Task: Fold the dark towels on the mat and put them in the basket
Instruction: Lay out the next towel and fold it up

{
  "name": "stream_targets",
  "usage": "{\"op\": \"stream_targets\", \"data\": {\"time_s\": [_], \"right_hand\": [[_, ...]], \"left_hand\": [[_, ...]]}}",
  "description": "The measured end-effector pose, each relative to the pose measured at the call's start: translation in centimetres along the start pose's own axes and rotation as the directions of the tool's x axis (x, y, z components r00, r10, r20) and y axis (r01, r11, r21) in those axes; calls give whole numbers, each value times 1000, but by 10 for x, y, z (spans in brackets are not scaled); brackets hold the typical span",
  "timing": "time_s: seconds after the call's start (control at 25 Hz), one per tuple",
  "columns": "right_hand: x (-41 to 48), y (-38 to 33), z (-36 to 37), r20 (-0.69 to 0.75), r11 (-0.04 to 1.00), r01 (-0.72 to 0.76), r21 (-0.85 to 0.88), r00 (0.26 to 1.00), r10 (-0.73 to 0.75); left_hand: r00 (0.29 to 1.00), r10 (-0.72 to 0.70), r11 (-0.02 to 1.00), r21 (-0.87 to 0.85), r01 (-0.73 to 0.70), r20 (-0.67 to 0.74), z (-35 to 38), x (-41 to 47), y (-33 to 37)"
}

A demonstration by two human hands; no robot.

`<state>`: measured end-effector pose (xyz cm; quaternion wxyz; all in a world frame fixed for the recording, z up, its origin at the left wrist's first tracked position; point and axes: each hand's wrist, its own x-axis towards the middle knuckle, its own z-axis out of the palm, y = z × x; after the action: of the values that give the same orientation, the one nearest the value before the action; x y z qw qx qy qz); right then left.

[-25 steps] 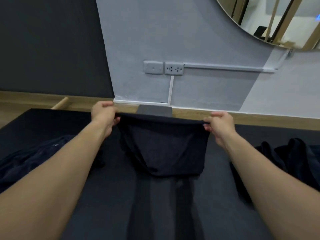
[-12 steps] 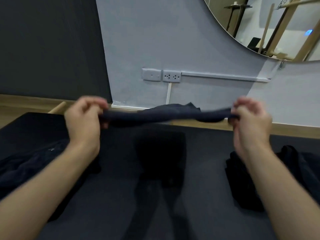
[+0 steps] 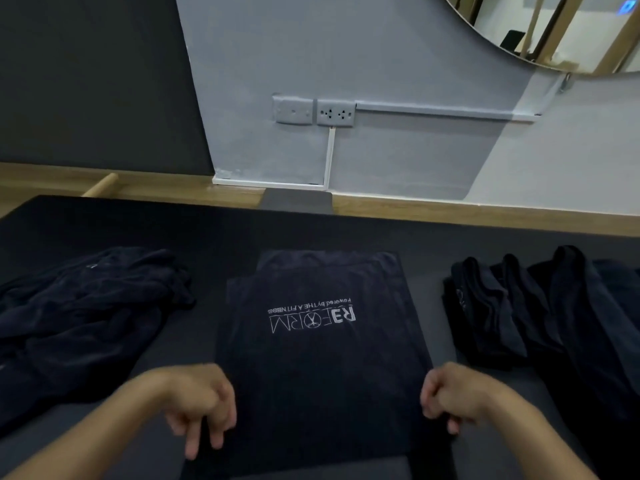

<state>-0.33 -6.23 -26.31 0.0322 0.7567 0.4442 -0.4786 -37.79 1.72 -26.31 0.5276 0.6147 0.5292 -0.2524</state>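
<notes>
Two grips, both bare hands, sit at the near end of one dark towel (image 3: 311, 358) spread flat on the black mat (image 3: 225, 230). White lettering on the towel, upside down from where the person kneels, reads "REFORM" in large capitals, with the smaller line "Powered by THE A FITNESS" beyond it.

The left grip (image 3: 201, 407), at 7 o'clock from the lettering, is released: its fingers (image 3: 192, 445) hang loosely over the towel's near-left edge and clasp nothing. The right grip (image 3: 446, 396), at 5 o'clock, has its fingers curled in at the towel's right edge. Whether they pinch the cloth cannot be told.

At 9 o'clock a crumpled heap (image 3: 86, 306) of dark towels lies on the mat, apart from the flat towel. At 3 o'clock more bunched towels (image 3: 519, 306) stand in ridges; one bears a faint white mark, too small to read.

At 12 o'clock, beyond the wooden floor (image 3: 450, 213), the grey wall carries a double socket (image 3: 336, 113) beside a blank plate (image 3: 292, 110). A round mirror (image 3: 554, 26) hangs at 1 o'clock.
</notes>
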Motion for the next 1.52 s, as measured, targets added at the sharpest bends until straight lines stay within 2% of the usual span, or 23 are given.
{"op": "stream_targets", "data": {"time_s": [0.04, 0.08, 0.12, 0.16, 0.2, 0.24, 0.4, 0.48, 0.6, 0.68, 0.76, 0.88, 1.0, 1.08, 1.12, 1.16, 1.2, 1.24, 1.32, 1.36, 1.44, 1.52], "right_hand": [[3, -11, -9, -14, 999, 34, -41, 999, -34], [11, -22, -18, -95, 994, 104, -27, 990, -107], [22, -34, -26, -222, 981, 192, 9, 957, -185], [36, -47, -34, -349, 964, 264, 29, 906, -237], [50, -60, -41, -446, 949, 312, 48, 857, -259], [67, -71, -48, -507, 938, 337, 76, 824, -255], [142, -90, -64, -575, 943, 291, 159, 804, -151], [163, -95, -63, -618, 964, 240, 113, 777, -121], [171, -101, -63, -663, 962, 255, 102, 738, -125], [172, -101, -61, -700, 933, 337, 124, 697, -158], [170, -97, -58, -761, 884, 432, 176, 630, -156], [164, -89, -58, -808, 794, 543, 274, 577, -116], [170, -83, -66, -774, 657, 609, 444, 631, -61], [177, -77, -79, -725, 561, 608, 563, 688, -18], [181, -74, -86, -717, 562, 593, 576, 697, 1], [187, -71, -92, -717, 591, 573, 567, 696, 13], [193, -69, -96, -722, 637, 548, 543, 692, 20], [199, -69, -99, -733, 695, 513, 503, 680, 29], [210, -73, -101, -774, 801, 436, 409, 631, 52], [213, -76, -101, -797, 838, 402, 369, 601, 63], [210, -83, -100, -813, 864, 371, 340, 577, 72], [201, -81, -98, -800, 854, 382, 352, 596, 63]], "left_hand": [[999, -8, 1000, 23, 8, -37, -12, 2, 5], [983, 5, 1000, -17, -8, -185, -26, 11, 9], [919, 2, 995, -88, -41, -395, -40, 24, 12], [805, -31, 986, -150, -72, -592, -53, 38, 15], [692, -74, 979, -186, -88, -718, -65, 49, 18], [632, -110, 975, -207, -81, -767, -77, 60, 21], [543, -291, 929, -367, -34, -787, -105, 105, 23], [497, -351, 879, -462, -116, -793, -109, 118, 19], [490, -322, 820, -497, -284, -810, -112, 115, 18], [445, -222, 824, -411, -390, -867, -119, 108, 19], [435, -138, 760, -377, -529, -890, -125, 102, 27], [560, -43, 543, -490, -682, -828, -129, 98, 45], [650, 48, 442, -567, -695, -759, -143, 98, 58], [666, 86, 335, -608, -720, -741, -152, 103, 67], [664, 83, 300, -617, -727, -743, -155, 108, 71], [662, 58, 303, -619, -725, -747, -158, 118, 75], [654, 14, 369, -603, -707, -757, -161, 131, 77], [628, -39, 492, -561, -665, -778, -164, 145, 78], [523, -135, 723, -444, -529, -842, -170, 167, 80], [460, -168, 780, -403, -478, -872, -172, 171, 82], [367, -205, 819, -364, -443, -907, -171, 169, 85], [356, -219, 822, -368, -435, -908, -161, 158, 81]]}}
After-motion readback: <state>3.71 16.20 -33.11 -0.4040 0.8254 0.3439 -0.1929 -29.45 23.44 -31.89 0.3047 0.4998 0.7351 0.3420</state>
